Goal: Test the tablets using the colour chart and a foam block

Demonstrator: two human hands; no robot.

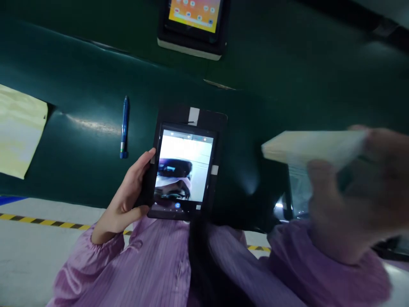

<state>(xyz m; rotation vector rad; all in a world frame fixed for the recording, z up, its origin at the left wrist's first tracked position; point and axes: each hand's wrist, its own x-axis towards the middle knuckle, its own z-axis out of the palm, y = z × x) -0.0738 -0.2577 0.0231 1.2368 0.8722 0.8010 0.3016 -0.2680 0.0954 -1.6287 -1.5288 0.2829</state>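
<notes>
My left hand grips the left edge of a black tablet that lies at the near edge of the dark green table, its screen lit with a camera picture. My right hand, blurred by motion and close to the camera, is closed on a pale flat stack of paper-like sheets held above the table at the right. Under that hand lies another dark glossy device, mostly hidden. Both arms wear pink striped sleeves.
A blue pen lies left of the tablet. A yellowish sheet rests at the table's left edge. A second lit tablet in a holder stands at the far side. Yellow-black floor tape runs below the table.
</notes>
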